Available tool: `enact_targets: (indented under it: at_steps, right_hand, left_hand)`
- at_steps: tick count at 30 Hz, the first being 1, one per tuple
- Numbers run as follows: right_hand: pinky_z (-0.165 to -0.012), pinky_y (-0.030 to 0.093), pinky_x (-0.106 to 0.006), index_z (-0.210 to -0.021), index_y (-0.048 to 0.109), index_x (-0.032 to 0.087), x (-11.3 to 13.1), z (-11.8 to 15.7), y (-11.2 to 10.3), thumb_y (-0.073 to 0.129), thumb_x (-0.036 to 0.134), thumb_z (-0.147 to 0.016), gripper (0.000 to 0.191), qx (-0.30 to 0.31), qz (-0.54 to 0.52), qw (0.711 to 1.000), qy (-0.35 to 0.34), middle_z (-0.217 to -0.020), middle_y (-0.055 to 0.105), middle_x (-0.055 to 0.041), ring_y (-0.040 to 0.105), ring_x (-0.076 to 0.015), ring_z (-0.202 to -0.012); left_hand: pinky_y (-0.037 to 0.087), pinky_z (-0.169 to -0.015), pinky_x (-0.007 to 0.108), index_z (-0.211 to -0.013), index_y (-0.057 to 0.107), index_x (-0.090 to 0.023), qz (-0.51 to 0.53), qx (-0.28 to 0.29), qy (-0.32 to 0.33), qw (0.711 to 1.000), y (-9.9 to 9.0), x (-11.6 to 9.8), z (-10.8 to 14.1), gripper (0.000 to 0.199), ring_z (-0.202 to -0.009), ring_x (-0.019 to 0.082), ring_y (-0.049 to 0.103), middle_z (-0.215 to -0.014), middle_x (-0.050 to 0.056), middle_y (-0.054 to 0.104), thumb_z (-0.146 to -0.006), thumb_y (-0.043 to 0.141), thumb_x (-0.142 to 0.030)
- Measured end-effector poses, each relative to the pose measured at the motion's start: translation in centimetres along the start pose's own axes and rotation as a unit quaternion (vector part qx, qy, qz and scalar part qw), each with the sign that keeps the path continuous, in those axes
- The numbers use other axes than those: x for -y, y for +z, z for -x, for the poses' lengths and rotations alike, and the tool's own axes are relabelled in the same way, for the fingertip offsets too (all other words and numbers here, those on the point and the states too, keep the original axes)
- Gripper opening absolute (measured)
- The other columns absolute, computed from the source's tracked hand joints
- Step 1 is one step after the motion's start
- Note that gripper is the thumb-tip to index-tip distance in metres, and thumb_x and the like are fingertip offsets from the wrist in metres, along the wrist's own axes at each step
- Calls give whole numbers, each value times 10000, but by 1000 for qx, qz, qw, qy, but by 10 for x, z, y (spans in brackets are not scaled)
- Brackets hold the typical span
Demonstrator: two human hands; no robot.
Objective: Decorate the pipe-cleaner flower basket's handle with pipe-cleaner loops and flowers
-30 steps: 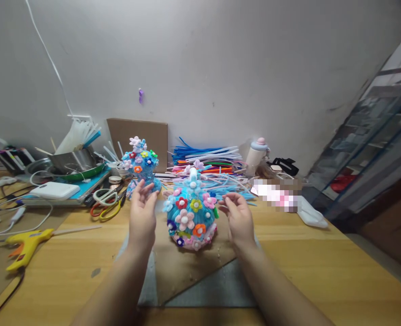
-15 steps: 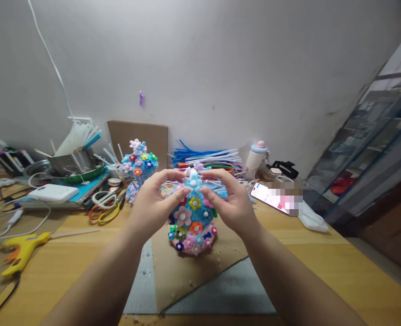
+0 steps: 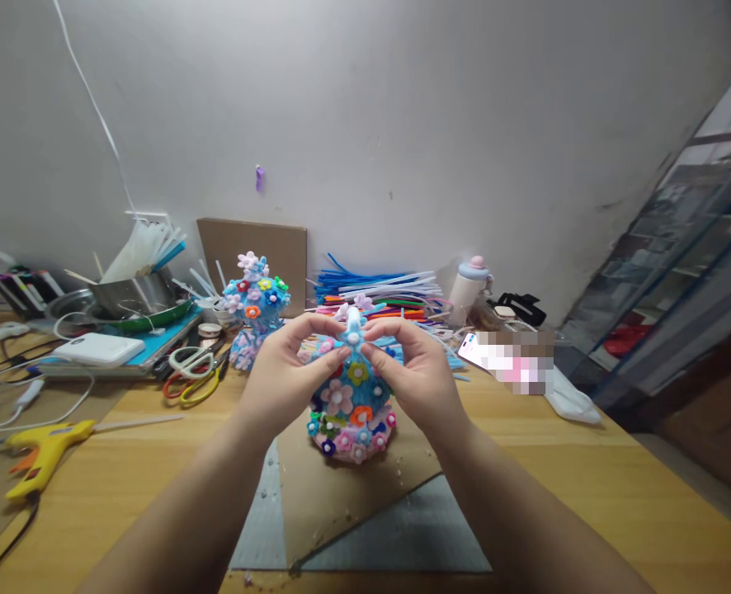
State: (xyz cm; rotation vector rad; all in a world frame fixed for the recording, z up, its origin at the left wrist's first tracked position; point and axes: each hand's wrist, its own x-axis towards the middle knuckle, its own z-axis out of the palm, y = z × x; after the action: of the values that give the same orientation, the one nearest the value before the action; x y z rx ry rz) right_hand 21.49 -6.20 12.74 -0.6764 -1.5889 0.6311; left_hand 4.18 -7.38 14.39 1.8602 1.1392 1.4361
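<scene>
A blue fuzzy dome-shaped ornament (image 3: 376, 381), covered with small colourful pipe-cleaner flowers, stands upright in front of me on a pink flowered base (image 3: 344, 450). At its top is a light-blue pipe-cleaner flower (image 3: 354, 337) with a white centre. My left hand (image 3: 288, 363) pinches this flower from the left, thumb below and index finger above. From the right, my right hand (image 3: 418, 367) pinches its other side in the same way. Pale pink flowers (image 3: 364, 302) show just behind. A similar flowered ornament (image 3: 255, 301) stands behind my left hand.
Cardboard (image 3: 322, 503) on a grey mat (image 3: 415, 528) lies under the ornament. To the left are a yellow glue gun (image 3: 49, 454), scissors (image 3: 198, 386) and a white power bank (image 3: 98, 351). Behind are pipe cleaners (image 3: 378, 285) and a bottle (image 3: 466, 293); a phone (image 3: 502, 363) lies right.
Both hands have moved inward. Their thumbs and index fingers, which were apart around the top, now close on the light-blue flower.
</scene>
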Motion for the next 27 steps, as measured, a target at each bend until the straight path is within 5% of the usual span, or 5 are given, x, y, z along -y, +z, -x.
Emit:
enact_targets:
  at_steps: [8,13,22,27]
  right_hand:
    - [-945,431,-325,-1101,623,216,3,-1,-3,693,293,-810,308,46,40,998,7,-1126,623,-51,573,-198,-1078]
    - [-1002,397,-336,-1082,652,214,4,-7,-5,680,303,-828,271,63,54,996,-11,-1145,616,-56,551,-191,-1127]
    - [-904,433,-347,-963,626,199,15,-8,-1,676,324,-806,207,60,107,993,1,-1018,626,-36,586,-200,-1004]
    - [-809,448,-355,-837,613,190,23,-17,1,633,324,-805,139,53,138,986,79,-893,633,-31,588,-201,-872]
  left_hand:
    - [498,-898,343,-1134,649,-214,-6,47,-29,998,-4,-7,-3,398,-1031,219,620,-1094,53,681,-763,714,-344]
    - [459,-981,374,-1150,663,-208,-16,93,-18,995,-10,-8,-9,400,-1129,237,585,-1204,68,661,-783,688,-366]
    - [516,-848,347,-1028,670,-166,-62,86,-17,994,-5,-4,-11,295,-1032,240,627,-1092,77,696,-745,675,-250]
    - [519,-794,310,-950,652,-182,-37,67,9,997,4,0,-7,216,-933,211,652,-971,45,707,-742,678,-233]
